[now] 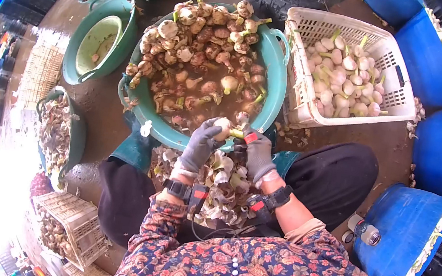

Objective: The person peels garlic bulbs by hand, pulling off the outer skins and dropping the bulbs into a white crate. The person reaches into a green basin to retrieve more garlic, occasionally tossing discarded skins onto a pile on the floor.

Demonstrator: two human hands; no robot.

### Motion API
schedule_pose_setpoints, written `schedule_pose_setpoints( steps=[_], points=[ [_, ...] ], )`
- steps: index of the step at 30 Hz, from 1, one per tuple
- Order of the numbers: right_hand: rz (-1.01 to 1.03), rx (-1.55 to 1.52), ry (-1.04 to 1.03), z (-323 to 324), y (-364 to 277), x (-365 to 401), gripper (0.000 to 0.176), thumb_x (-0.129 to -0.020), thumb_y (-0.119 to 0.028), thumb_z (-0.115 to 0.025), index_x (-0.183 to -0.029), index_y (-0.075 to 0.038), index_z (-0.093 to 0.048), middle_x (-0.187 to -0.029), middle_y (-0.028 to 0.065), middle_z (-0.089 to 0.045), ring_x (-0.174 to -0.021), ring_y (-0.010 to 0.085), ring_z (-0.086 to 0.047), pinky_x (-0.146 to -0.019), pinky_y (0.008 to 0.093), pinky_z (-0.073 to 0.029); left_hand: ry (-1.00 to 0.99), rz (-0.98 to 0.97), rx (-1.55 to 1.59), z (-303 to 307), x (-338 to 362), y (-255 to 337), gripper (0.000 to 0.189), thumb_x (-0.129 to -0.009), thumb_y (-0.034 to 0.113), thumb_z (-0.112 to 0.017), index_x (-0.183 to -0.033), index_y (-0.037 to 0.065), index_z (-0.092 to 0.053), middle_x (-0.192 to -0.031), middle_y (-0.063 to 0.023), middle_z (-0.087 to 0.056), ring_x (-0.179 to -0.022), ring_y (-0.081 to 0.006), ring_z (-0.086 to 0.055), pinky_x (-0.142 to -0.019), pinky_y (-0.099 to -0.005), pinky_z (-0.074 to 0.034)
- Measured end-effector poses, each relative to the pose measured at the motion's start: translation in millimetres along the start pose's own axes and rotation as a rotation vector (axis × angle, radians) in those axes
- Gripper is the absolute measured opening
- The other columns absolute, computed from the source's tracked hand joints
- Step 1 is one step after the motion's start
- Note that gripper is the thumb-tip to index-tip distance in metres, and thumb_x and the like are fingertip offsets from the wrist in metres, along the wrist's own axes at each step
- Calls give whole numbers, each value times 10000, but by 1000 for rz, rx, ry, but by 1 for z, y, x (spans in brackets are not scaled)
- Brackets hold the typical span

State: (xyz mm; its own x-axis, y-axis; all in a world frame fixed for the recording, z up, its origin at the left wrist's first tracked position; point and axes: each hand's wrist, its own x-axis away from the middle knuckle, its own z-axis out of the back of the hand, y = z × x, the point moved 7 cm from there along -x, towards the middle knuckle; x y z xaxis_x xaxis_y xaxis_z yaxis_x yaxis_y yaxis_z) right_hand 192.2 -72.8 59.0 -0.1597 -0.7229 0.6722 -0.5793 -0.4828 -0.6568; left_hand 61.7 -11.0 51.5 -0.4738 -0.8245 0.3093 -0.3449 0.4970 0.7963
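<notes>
My left hand (199, 145), in a grey glove, is closed round a pale garlic bulb (223, 129). The bulb's green stem points right, to my gloved right hand (257, 154), whose fingers are closed on it. Both hands are above the near rim of a teal tub (276, 92). Brown water fills the tub, with many dirty garlic bulbs (204, 32) heaped at its far side and others floating. Loose garlic skins (221, 180) are piled between my legs, below my hands. My fingertips are partly hidden.
A white crate (340, 119) of clean bulbs stands right of the tub. Blue barrels (401, 234) line the right side, with a can (367, 233) beside one. Left are a green basin (70, 59), a bucket of skins (76, 141) and a tipped crate (91, 232).
</notes>
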Motion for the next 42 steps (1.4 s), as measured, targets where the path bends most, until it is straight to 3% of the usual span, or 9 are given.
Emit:
schedule_pose_setpoints(
  steps=[2,13,17,23,26,30,32,38,42],
  points=[
    [-53,-249,-113,-6,-3,7,318,-852,-373,-594,-912,-61,-598,-761,31,-616,-587,106,-589,-529,243,-499,96,191,212,-7,16,3,460,-765,55,-650,-1171,0,-441,-1124,-95,-528,-1021,-176,-527,-867,-291,-449],
    [209,262,-114,-7,-3,30,326,-854,-347,-597,-691,-65,-581,-569,-21,-515,-452,62,-444,-429,214,-360,308,-444,-945,-57,81,64,666,-685,136,-745,-1235,-49,-418,-1142,-122,-487,-1040,-165,-502,-888,-278,-427],
    [18,-7,-307,-18,3,41,274,-861,-328,-588,-826,-56,-589,-636,-7,-541,-487,72,-481,-454,213,-394,184,-50,70,-23,69,20,451,-809,220,-604,-1179,-1,-470,-1116,-103,-549,-991,-171,-558,-856,-291,-450],
    [-74,71,-230,-11,13,46,495,-805,-569,-538,-944,-94,-544,-643,-13,-518,-471,102,-471,-439,240,-423,140,-81,399,-35,79,9,409,-818,124,-599,-1171,-30,-462,-1052,-87,-561,-964,-166,-553,-877,-302,-438],
    [-194,62,-316,-17,14,61,707,-781,-720,-384,-1090,-97,-514,-807,30,-551,-655,143,-569,-533,294,-500,137,-108,-112,-38,77,13,475,-791,173,-663,-1173,-28,-466,-1096,-88,-565,-999,-168,-544,-903,-291,-414],
    [-329,-475,-435,-23,30,41,446,-882,-483,-479,-1047,-73,-534,-817,46,-572,-714,170,-580,-617,282,-503,191,-332,-1135,-37,77,36,782,-662,276,-776,-1255,-33,-371,-1180,-165,-488,-1110,-262,-467,-979,-349,-349],
    [184,13,-375,-6,12,30,314,-904,-356,-506,-975,-56,-565,-807,44,-582,-733,165,-568,-654,262,-469,326,-616,-1359,-52,88,65,897,-569,313,-816,-1264,-24,-359,-1273,-215,-398,-1161,-335,-418,-996,-386,-332],
    [351,700,-344,-1,10,12,356,-916,-344,-463,-927,0,-553,-885,117,-587,-809,228,-543,-764,320,-422,-114,-140,-1635,-41,67,14,428,-772,256,-633,-1190,232,-545,-1076,-78,-605,-1028,-292,-547,-870,-382,-432],
    [333,900,-334,-7,-1,32,299,-907,-276,-494,-1028,-8,-546,-932,88,-568,-875,156,-523,-813,301,-416,84,-115,-1270,-21,72,2,229,-823,247,-601,-1024,149,-647,-860,-111,-659,-800,-261,-630,-713,-337,-491]
  ],
)
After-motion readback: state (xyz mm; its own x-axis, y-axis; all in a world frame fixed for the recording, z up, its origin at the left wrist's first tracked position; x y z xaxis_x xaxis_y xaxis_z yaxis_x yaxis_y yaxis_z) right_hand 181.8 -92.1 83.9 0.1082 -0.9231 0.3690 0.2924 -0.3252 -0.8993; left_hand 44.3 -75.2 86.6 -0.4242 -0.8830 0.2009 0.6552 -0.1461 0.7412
